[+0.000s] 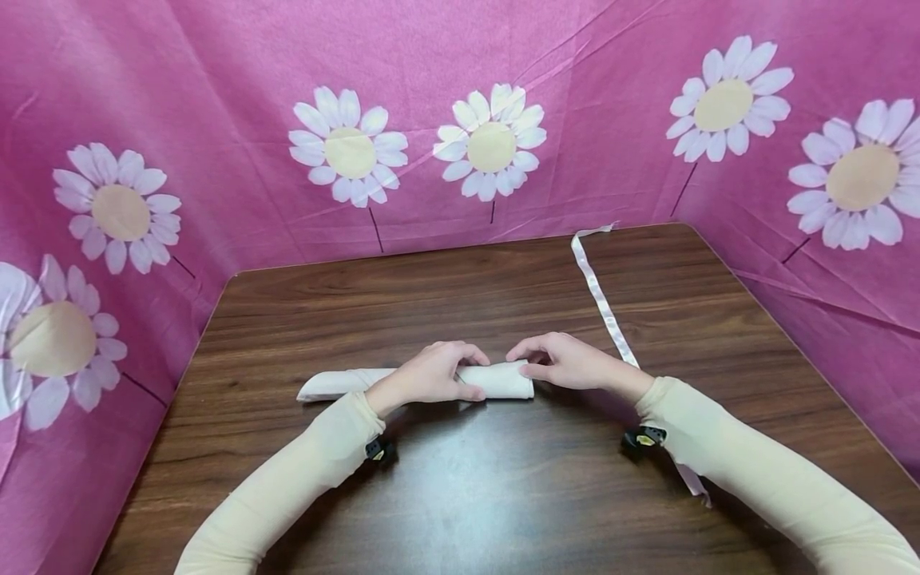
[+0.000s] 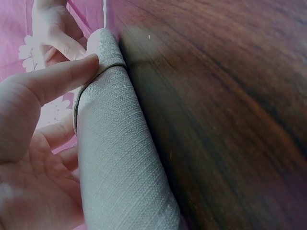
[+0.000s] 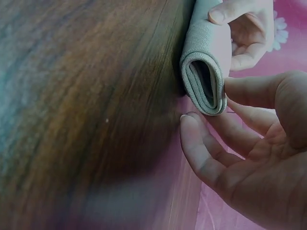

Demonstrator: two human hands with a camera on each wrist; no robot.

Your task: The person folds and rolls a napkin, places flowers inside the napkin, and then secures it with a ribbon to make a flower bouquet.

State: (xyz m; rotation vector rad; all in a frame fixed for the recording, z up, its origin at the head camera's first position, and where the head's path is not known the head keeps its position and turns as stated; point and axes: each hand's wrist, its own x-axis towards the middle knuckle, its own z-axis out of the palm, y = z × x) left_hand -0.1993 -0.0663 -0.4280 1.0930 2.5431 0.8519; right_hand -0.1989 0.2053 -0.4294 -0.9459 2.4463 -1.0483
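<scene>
A pale, off-white cloth rolled into a flat tube (image 1: 506, 381) lies crosswise on the brown table. My left hand (image 1: 434, 374) holds it around the middle, thumb on the near side and fingers on the far side. In the left wrist view, a thin dark line (image 2: 108, 67) crosses the cloth roll (image 2: 120, 143) near the fingertip. At the roll's right end is my right hand (image 1: 564, 361), its thumb (image 3: 249, 91) against the edge and its other fingers curved round behind. The layered, hollow end of the roll (image 3: 206, 88) shows in the right wrist view.
A narrow white satin ribbon (image 1: 604, 299) runs from the table's back edge toward the front, passing under my right forearm. Pink cloth with daisies (image 1: 424, 48) surrounds the wood-grain table (image 1: 460, 487) at the back and sides.
</scene>
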